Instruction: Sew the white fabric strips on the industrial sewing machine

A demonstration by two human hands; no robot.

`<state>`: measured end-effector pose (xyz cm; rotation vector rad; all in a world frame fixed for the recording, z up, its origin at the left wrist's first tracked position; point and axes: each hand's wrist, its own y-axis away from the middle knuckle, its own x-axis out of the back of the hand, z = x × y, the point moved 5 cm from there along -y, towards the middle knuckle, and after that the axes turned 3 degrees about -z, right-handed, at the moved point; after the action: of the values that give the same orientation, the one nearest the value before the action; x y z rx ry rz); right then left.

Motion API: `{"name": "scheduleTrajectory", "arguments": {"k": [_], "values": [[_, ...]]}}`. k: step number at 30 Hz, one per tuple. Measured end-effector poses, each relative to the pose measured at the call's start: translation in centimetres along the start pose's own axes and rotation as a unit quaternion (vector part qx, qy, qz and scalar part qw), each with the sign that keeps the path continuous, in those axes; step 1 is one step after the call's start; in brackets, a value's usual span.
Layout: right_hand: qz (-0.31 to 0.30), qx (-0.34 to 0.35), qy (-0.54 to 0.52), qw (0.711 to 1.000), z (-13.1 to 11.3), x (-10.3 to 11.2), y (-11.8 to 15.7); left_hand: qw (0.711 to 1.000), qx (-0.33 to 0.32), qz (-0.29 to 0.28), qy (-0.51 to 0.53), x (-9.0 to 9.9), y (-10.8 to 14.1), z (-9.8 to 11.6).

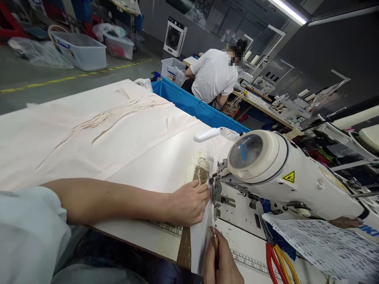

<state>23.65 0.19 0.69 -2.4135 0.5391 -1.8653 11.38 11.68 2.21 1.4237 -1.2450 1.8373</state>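
My left hand (189,202) lies beside the needle area of a white sewing machine (260,157). Its fingers are curled together on the edge of a pale strip of fabric (197,250), and the thumb is mostly hidden. The strip runs from the presser foot (216,188) down towards my body. My right hand (222,260) grips an awl (215,241) by its wooden handle. The thin metal tip points up along the strip, just below my left hand.
Pale cloth pieces (97,122) spread over the table on the left. A blue fabric bin (192,98) stands behind it. Red and yellow-handled scissors (276,262) and printed sheets (322,244) lie at right. A person in white (214,75) sits at another table beyond.
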Motion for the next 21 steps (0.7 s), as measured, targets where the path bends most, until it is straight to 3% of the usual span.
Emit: {"name": "scheduleTrajectory", "arguments": {"k": [11,21], "values": [[-0.008,0.097,0.006,0.995,-1.1,0.1,-1.4,0.999,0.009,0.005,0.034,-0.3,0.0,-0.4],[-0.021,0.075,-0.048,0.996,-1.4,-0.9,-2.7,0.998,0.043,-0.032,0.03,-0.2,-0.8,-2.1]]}}
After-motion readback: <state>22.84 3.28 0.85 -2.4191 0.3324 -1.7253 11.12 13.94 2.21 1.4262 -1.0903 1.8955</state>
